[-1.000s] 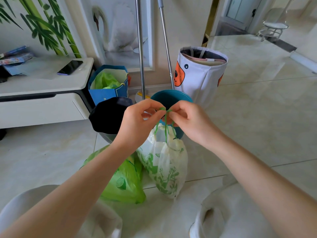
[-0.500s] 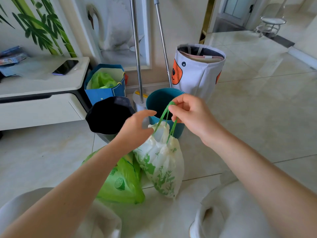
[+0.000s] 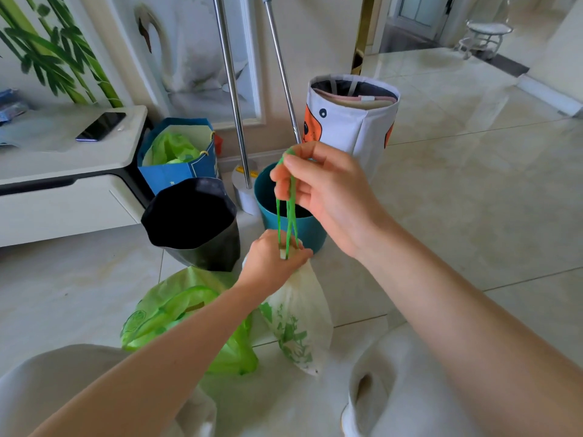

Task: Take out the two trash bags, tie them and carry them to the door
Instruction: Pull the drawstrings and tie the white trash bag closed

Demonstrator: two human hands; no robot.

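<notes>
Now the right hand (image 3: 325,197) was lifted clear above the white trash bag (image 3: 298,316), pinching the green drawstrings (image 3: 287,216) between thumb and fingers so that they ran taut straight down to the neck. A second earlier both hands had been close together at the strings, working them at one height; since then the left hand (image 3: 273,261) had dropped and closed around the gathered neck of the bag, holding it down while the other hand pulled up. That change looked like the cinching pull, so the mouth of this bag was probably drawn shut and the knot being tightened, though the neck was hidden inside the left fist and I could not tell whether a knot was really formed. The white bag hung just above the floor tiles, in front of the teal bin (image 3: 285,225) it seemed to have come from. The green trash bag (image 3: 176,313) lay on the floor just beside it, under the left forearm, its handles loose and apparently not yet tied. The black-lined bin (image 3: 192,219) stood behind. Judging from this, one bag was nearly finished, the second still needed tying, and carrying both to the door remained.
</notes>
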